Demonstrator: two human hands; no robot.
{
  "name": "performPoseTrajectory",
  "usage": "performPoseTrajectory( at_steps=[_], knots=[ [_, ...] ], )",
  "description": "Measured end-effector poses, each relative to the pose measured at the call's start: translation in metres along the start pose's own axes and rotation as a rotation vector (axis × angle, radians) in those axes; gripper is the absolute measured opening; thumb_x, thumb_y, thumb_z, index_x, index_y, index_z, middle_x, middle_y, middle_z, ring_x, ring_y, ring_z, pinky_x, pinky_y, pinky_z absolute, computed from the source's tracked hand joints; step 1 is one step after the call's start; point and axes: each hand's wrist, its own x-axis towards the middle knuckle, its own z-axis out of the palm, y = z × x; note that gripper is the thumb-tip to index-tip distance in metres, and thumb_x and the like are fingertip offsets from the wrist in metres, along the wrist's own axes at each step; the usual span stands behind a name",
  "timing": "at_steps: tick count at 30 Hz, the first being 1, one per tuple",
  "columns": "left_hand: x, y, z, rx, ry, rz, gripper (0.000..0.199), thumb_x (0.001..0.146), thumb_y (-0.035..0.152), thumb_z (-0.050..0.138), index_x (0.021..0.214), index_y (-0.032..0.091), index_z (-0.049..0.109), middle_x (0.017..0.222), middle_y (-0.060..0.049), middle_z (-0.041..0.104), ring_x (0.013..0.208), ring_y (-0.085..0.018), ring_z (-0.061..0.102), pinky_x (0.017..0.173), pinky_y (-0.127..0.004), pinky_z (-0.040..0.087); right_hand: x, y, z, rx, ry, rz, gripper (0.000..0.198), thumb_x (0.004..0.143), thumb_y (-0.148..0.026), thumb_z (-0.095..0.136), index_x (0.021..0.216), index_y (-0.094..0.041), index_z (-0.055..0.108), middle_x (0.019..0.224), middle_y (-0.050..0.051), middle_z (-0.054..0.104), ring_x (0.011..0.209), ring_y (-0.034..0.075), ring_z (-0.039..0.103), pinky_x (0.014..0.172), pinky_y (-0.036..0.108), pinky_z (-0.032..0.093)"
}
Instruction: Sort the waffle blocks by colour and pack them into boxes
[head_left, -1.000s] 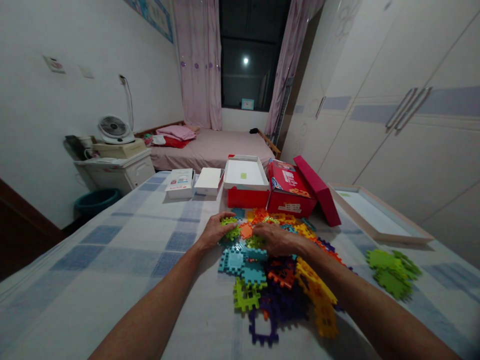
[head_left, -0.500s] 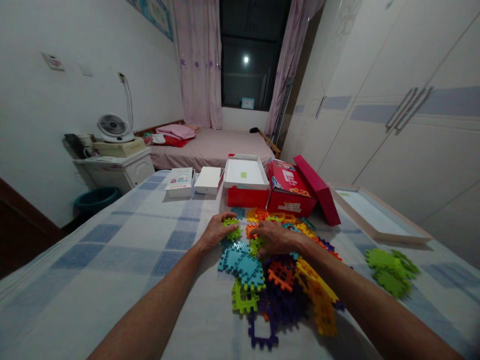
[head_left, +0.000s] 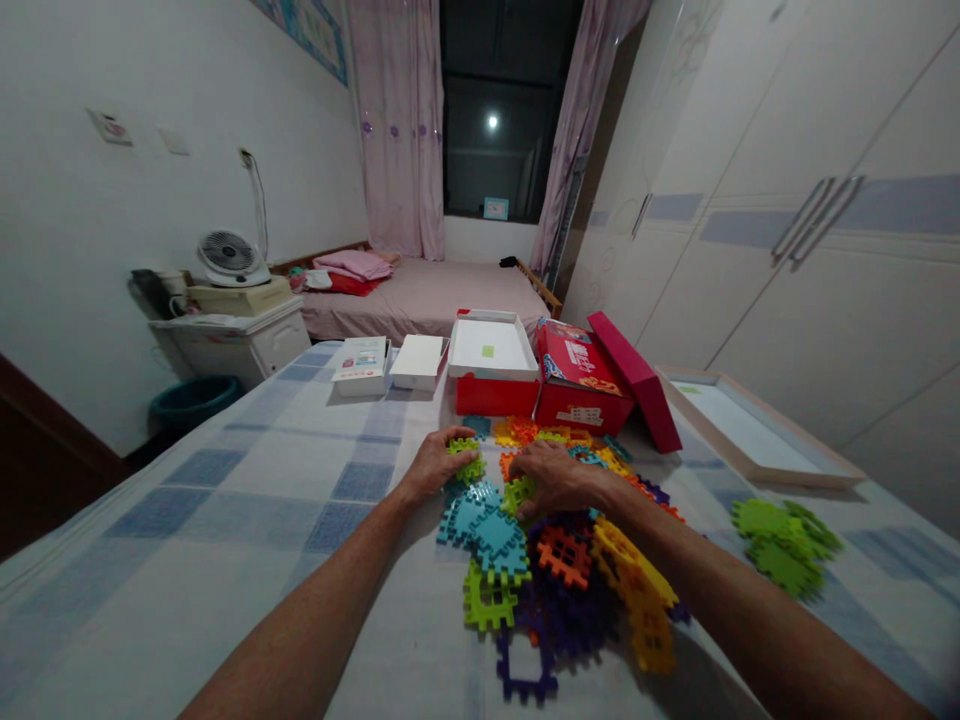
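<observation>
Blue tile (head_left: 499, 538) shifted | lime tile (head_left: 469, 464) (toothed edges) | in left hand (head_left: 436, 462)

Checked cloth (head_left: 262, 500), heaped toothed pieces (head_left: 499, 535), white boxes (head_left: 417, 362), red boxes (head_left: 581, 368), tray (head_left: 799, 478)

Home bedroom: bed (head_left: 457, 285), curtains (head_left: 401, 130), wardrobe (head_left: 817, 300).

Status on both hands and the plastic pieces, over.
Left hand holding lime piece. Right hand at loose pile, fingers spread, grip unclear. Printed red box just beyond pile.
</observation>
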Motion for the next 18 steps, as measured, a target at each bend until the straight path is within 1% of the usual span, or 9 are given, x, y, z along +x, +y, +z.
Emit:
performPoseTrajectory(
  at_steps=[3,8,10,12,14,16,18],
  knots=[
    [-0.001,0.003,0.001,-0.011,0.010,-0.002,0.037,0.061,0.032,0.073,0.094,0.015,0.071,0.086,-0.007,0.070,0.076,-0.020,0.064,0.073,-0.034,0.051,0.002,0.001,-0.003,0.029,-0.024,-0.003,0.058,0.068,-0.048,0.074,0.114,-0.015,0.063,0.115,0.015,0.061,0.109,0.033,0.051,0.092,0.044,0.037],
    [-0.002,0.007,0.001,-0.007,0.020,-0.001,0.036,0.059,0.031,0.073,0.092,0.016,0.071,0.083,-0.006,0.069,0.076,-0.020,0.064,0.074,-0.034,0.051,-0.002,-0.003,-0.001,0.045,-0.029,-0.030,0.051,0.066,-0.038,0.075,0.110,-0.015,0.062,0.117,0.014,0.059,0.107,0.030,0.052,0.090,0.040,0.039],
    [-0.002,0.008,0.002,-0.006,0.018,0.001,0.035,0.059,0.030,0.072,0.091,0.016,0.071,0.083,-0.006,0.069,0.076,-0.021,0.064,0.074,-0.035,0.052,-0.003,-0.004,0.002,0.054,0.019,-0.055,0.044,0.071,-0.030,0.070,0.111,-0.016,0.060,0.116,0.013,0.060,0.106,0.028,0.053,0.090,0.040,0.038],
    [-0.002,0.007,0.002,-0.009,0.011,-0.004,0.035,0.059,0.031,0.072,0.091,0.016,0.071,0.082,-0.006,0.069,0.075,-0.021,0.064,0.073,-0.035,0.052,-0.004,-0.004,0.006,0.036,0.102,-0.045,0.035,0.076,-0.019,0.060,0.111,-0.016,0.060,0.112,0.012,0.063,0.106,0.027,0.055,0.094,0.043,0.034],
    [-0.001,0.006,0.002,-0.006,0.008,0.000,0.036,0.060,0.031,0.072,0.092,0.016,0.071,0.082,-0.006,0.069,0.076,-0.020,0.064,0.074,-0.034,0.051,-0.004,-0.002,0.008,0.024,0.164,-0.018,0.034,0.079,-0.011,0.050,0.110,-0.017,0.061,0.112,0.011,0.064,0.108,0.027,0.055,0.097,0.046,0.031],
    [-0.001,0.006,0.002,0.002,0.007,0.010,0.035,0.061,0.031,0.071,0.093,0.016,0.071,0.083,-0.006,0.069,0.077,-0.020,0.064,0.075,-0.034,0.051,-0.007,0.002,0.008,0.046,0.168,-0.020,0.034,0.081,-0.011,0.048,0.110,-0.018,0.062,0.115,0.011,0.064,0.112,0.026,0.054,0.099,0.045,0.030],
    [-0.002,0.006,0.002,0.003,0.004,0.012,0.036,0.061,0.031,0.071,0.093,0.016,0.071,0.084,-0.006,0.069,0.077,-0.020,0.064,0.075,-0.034,0.050,-0.012,0.007,0.006,0.092,0.123,-0.055,0.034,0.081,-0.018,0.054,0.115,-0.019,0.061,0.120,0.010,0.062,0.115,0.027,0.052,0.099,0.043,0.031]
  ],
)
